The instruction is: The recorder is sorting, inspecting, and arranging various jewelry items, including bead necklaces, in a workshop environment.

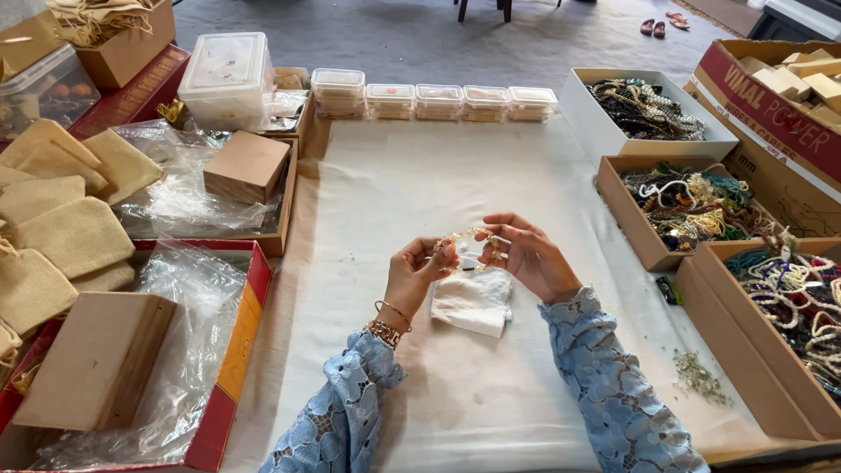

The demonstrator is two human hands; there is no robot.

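The bracelet (466, 241) is pinched between left hand (416, 273) and right hand (526, 254), above the cloth (473, 302); it is best kept taut.

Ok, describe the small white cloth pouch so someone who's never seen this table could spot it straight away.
Start at the big white sheet covering the middle of the table, between the boxes on both sides. Near its centre, the left hand and right hand hold a pale beaded piece; the white cloth pouch lies flat just beneath them. Unlike the tan burlap pouches at far left, it is white and alone.
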